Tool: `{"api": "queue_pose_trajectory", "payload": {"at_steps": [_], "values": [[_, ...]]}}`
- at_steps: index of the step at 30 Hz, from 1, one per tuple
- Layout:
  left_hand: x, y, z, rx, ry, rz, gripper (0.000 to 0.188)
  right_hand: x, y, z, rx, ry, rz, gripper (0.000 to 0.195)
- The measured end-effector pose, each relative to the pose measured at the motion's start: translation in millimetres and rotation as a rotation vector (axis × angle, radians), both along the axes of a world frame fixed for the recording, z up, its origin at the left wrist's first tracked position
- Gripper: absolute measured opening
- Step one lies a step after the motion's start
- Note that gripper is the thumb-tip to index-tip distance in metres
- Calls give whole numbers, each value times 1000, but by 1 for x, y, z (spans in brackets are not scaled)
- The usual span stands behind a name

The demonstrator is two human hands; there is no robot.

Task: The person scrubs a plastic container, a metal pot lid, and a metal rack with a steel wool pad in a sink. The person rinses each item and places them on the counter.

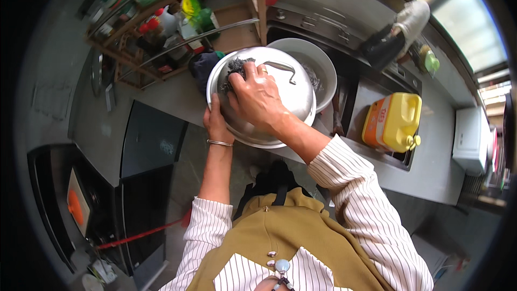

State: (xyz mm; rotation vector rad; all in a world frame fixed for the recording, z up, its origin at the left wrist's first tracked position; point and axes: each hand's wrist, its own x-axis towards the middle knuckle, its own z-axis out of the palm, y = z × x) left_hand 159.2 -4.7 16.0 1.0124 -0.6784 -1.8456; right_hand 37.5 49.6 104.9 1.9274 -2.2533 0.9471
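Note:
A domed metal pot lid [291, 96] with an arched metal handle [282, 66] is tilted in front of me. My left hand [216, 119] grips its left rim, thumb on top. Under the fingers of my right hand [258, 93], a dark steel-wool scourer [239, 66] is pressed against the lid's upper left. Behind the lid stands a large pale basin [330, 79], partly covered by it. Something wiry and greyish, perhaps more scouring wool, shows inside the basin.
A wooden rack [234, 40] holding several bottles stands at the back left. The sink [351, 101] lies right of the basin, with a yellow jug [394, 121] of detergent over it. A grey cloth [414, 16] hangs near the window. Left is a dark glass-topped surface [149, 139].

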Motion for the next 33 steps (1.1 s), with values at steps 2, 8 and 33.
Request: {"api": "queue_pose_trajectory", "payload": {"at_steps": [2,8,33], "values": [[1,-1,-10,40,14,0,41,-12,22,-14,-27,-64,-47,27],[7,-5,-22,74,15,-2,45,-53,74,-39,-250,-41,-88,24],[46,26,-15,-25,-269,145,54,-120,67,-110,-94,-260,-374,18]]}}
